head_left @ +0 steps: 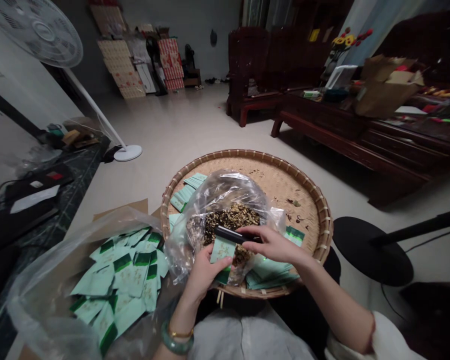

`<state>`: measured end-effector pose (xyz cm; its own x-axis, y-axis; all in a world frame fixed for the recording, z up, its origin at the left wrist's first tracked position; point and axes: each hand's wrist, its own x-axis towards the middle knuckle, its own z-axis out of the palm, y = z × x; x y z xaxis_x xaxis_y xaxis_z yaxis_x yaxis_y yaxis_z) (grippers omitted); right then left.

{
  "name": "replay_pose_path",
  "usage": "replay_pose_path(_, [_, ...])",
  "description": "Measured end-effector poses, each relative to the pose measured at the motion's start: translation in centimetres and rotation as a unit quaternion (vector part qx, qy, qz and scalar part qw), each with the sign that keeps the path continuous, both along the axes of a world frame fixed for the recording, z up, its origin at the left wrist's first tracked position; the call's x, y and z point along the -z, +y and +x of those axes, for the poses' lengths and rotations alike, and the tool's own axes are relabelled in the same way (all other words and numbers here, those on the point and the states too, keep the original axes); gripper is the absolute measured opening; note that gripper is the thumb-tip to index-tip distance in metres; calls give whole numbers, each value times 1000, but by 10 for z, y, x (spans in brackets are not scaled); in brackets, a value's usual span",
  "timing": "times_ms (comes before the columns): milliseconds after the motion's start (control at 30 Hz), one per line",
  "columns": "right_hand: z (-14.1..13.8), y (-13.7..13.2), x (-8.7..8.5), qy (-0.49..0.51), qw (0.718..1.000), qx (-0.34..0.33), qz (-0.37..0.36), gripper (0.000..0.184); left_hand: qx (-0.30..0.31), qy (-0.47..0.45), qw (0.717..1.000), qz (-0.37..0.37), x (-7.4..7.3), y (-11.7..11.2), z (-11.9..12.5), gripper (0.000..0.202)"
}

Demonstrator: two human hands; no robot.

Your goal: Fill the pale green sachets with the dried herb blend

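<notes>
Pale floor [195,125] runs back to a white fan [33,30] on the left and dark wooden furniture [360,140] on the right. From my remote seat, the head view shows a round woven tray [324,215] close in front of the person, carrying a clear bag [217,190] of dried flowers [232,217]. The left hand [204,272] has its grip clamped on a small green packet [222,249], held upright at the bag's mouth, by the tray's near edge. The right hand [273,245] has its grip closed on a black scoop [228,234], just above the packet's top. A stack of packets [270,275] lies at the tray's near edge below the right wrist. A heap of packets [123,280] fills a plastic sack [41,300] left of the tray.
</notes>
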<state>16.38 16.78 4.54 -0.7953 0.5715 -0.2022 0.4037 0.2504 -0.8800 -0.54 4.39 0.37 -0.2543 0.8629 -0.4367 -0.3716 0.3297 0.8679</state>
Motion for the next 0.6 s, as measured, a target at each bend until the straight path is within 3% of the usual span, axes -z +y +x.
replay_pose_path(367, [-6,6,16,30,998,37,32,31,-8,-45,999,18,12,-5,-5,47])
replay_pose_path(600, [-8,5,20,57,997,46,-12,33,-74,40,995,47,15,-4,-5,46])
